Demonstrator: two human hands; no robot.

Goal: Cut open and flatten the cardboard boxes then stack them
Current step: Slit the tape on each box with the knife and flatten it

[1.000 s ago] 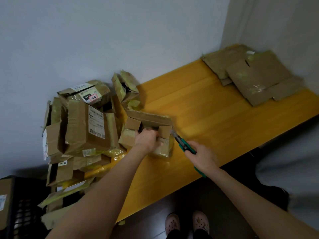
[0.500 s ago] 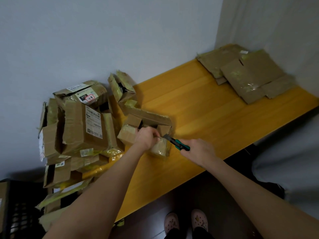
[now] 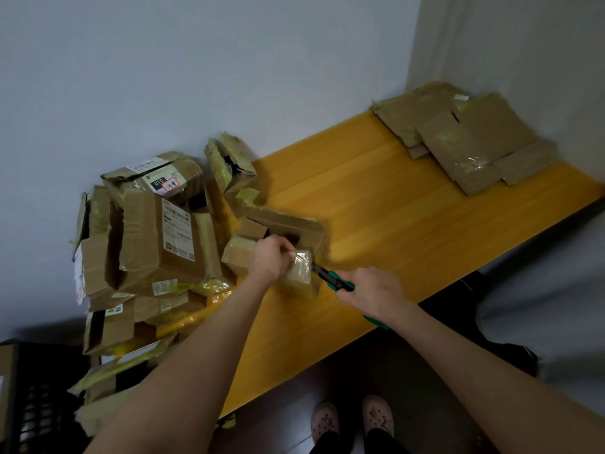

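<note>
Spreading under everything, the surface (image 3: 409,224) carries the uncut pile (image 3: 157,244) just left of the open box (image 3: 294,224) and the flattened stack (image 3: 468,142) well to its right. The left hand (image 3: 271,261) grips the box's taped flap; the right hand (image 3: 373,290), just right, clamps the cutter (image 3: 332,279). Cutting away from the left hand seems safest.
</note>
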